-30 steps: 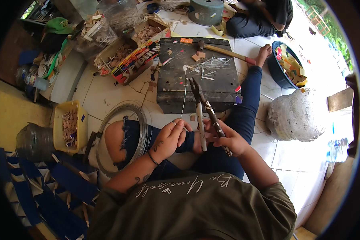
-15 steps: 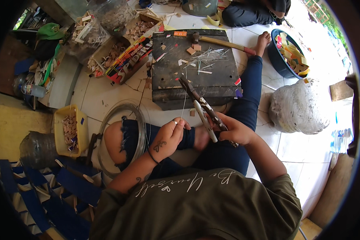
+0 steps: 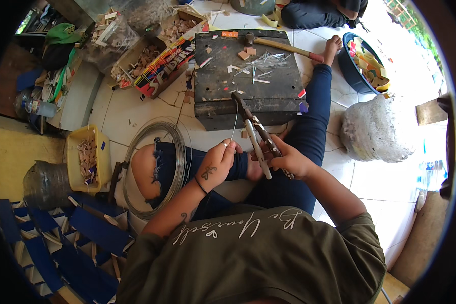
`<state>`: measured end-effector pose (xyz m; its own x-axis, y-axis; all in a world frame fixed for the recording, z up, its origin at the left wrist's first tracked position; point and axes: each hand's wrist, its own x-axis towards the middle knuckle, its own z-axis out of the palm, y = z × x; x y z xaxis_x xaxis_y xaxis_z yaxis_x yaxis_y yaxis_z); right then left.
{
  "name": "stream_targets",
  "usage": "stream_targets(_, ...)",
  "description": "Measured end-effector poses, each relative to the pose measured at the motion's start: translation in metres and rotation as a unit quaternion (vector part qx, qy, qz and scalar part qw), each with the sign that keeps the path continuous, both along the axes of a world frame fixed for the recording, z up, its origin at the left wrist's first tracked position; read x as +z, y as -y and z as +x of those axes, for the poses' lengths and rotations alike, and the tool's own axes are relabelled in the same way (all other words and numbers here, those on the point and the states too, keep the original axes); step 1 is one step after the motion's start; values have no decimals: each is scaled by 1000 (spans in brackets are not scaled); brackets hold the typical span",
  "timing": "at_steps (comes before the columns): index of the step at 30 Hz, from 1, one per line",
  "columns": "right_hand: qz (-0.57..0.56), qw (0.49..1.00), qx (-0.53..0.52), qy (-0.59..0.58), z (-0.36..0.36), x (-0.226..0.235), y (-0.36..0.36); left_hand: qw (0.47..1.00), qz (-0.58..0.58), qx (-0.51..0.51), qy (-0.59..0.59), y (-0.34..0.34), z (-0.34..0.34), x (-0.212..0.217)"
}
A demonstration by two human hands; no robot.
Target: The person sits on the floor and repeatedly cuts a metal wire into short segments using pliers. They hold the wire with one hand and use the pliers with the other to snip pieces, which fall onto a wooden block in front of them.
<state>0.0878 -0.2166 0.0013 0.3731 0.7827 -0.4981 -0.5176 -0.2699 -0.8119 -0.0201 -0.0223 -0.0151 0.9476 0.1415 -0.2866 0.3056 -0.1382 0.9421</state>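
My left hand (image 3: 217, 163) pinches a thin metal wire (image 3: 235, 121) between thumb and fingers. From there the wire runs up to the jaws of a pair of long-handled pliers (image 3: 246, 112). My right hand (image 3: 295, 161) is closed around the pliers' handles, one pale and one dark with pale patches. Whether the jaws grip the wire cannot be made out. A coil of wire (image 3: 180, 169) hangs around my bent left knee. Just beyond the pliers stands a dark block (image 3: 220, 93), with a pile of short wire pieces (image 3: 268, 62) on top.
A hammer (image 3: 281, 44) and small wood bits lie on the block. Left are a cardboard box (image 3: 162, 71) of wood pieces and a yellow bin (image 3: 106, 162). Blue slatted pieces (image 3: 99, 233) lie lower left. Right stand a blue basin (image 3: 345, 63) and a wrapped bundle (image 3: 372, 129). Another person (image 3: 314, 14) sits beyond.
The view has shifted slightly, with the block appearing higher. Both hands keep their hold on the wire and the pliers, and the pliers' tip sits a little farther right in the picture.
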Motion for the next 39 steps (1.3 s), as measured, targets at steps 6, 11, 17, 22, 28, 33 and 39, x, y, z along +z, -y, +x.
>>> stream_targets(6, -37, 998, 47, 3, 1, -9, -2, 994, 29, 97, 39, 3, 3, -1)
stream_targets(11, -39, 988, 142, 45, 11, -12, 2, 985, 113, 74, 104, 3, 1, 5)
stream_targets(17, -48, 987, 151, 17, 24, -2, 17, 980, 155, 61, 110, 5, -5, 9)
stream_targets(22, -24, 996, 83, 12, 20, 0, 19, 976, 167, 46, 132, 6, -4, 8)
stream_targets(28, -35, 993, 116, 5, 21, 0, 19, 977, 162, 54, 127, 6, -4, 3)
stream_targets(33, -34, 992, 123, -11, 19, -6, 17, 978, 155, 55, 128, 7, -3, -5)
stream_targets(39, -54, 990, 114, 55, 16, -9, 20, 970, 175, 59, 156, 7, -1, -6)
